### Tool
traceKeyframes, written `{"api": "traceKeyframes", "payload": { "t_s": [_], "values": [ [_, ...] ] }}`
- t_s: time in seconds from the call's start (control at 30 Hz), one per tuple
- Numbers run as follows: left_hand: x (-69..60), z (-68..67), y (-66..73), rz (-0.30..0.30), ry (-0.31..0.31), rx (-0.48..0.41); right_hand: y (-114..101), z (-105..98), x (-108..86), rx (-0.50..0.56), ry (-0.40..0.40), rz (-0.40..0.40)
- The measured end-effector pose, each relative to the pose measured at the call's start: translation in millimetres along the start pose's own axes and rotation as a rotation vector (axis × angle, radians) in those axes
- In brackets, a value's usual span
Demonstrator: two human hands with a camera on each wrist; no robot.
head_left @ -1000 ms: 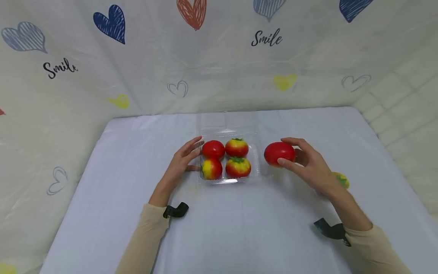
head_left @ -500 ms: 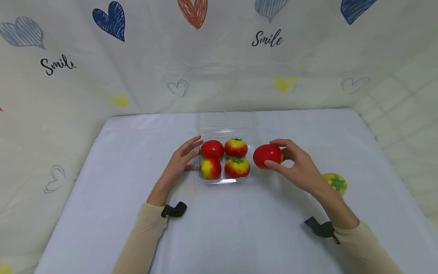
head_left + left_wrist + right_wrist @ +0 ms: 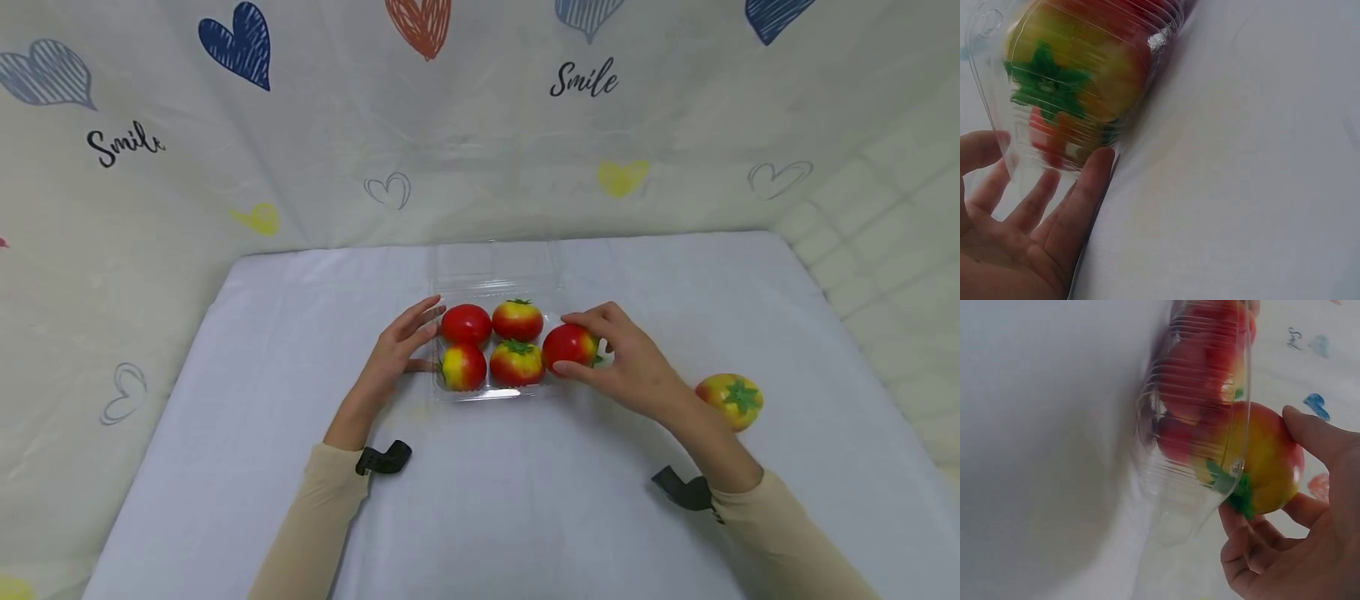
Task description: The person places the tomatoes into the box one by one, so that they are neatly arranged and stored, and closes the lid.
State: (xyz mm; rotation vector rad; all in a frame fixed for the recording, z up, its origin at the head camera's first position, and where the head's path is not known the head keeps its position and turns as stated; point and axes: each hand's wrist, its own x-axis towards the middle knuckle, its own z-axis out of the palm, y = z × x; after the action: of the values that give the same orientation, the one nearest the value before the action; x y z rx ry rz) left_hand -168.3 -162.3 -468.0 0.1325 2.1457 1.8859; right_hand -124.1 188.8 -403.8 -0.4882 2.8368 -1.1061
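A clear plastic box [image 3: 495, 395] with its lid folded back holds several red and yellow tomatoes [image 3: 517, 363] in two rows. The left hand [image 3: 392, 350] rests at the box's left side, and in the left wrist view its fingers [image 3: 1088, 187] touch the plastic wall. Between thumb and fingers, the right hand [image 3: 630, 367] holds a red and yellow tomato [image 3: 567, 347] at the right end of the box. The right wrist view shows that tomato [image 3: 1266, 459] at the box's rim, partly behind the clear wall, its green leaves towards the corner.
Another yellow and red tomato [image 3: 738, 402] lies on the white cloth to the right, beside the right forearm. The transparent lid [image 3: 495, 265] lies behind the box. A light curtain [image 3: 480, 150] with printed hearts hangs behind the table.
The right hand has moved left with its tomato, from beside the box to its right end. More of the tomato near the right forearm shows. The left hand has stayed at the box.
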Motion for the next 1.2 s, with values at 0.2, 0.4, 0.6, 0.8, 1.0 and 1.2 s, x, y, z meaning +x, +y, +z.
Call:
{"api": "traceKeyframes", "payload": {
  "t_s": [0.2,0.4,0.6,0.8,1.0,1.2],
  "values": [
    [-0.7,-0.4,0.6,0.002,-0.006,0.005,1,8,1.3,-0.057,-0.017,-0.034],
    [-1.2,-0.1,1.3,-0.005,-0.002,-0.001,1,13,1.6,-0.088,-0.004,-0.071],
    [-0.2,-0.2,1.7,-0.004,-0.002,-0.014,3,11,2.0,-0.099,-0.024,-0.075],
    [-1.0,0.6,1.9,-0.007,0.001,-0.002,4,11,0.9,-0.141,-0.077,-0.09],
    [-0.8,1.5,1.2,-0.007,0.005,0.013,3,14,2.6,-0.175,-0.075,-0.094],
    [-0.2,1.9,0.9,-0.01,0.01,0.006,4,12,1.2,-0.146,-0.052,-0.096]
  ]
}}
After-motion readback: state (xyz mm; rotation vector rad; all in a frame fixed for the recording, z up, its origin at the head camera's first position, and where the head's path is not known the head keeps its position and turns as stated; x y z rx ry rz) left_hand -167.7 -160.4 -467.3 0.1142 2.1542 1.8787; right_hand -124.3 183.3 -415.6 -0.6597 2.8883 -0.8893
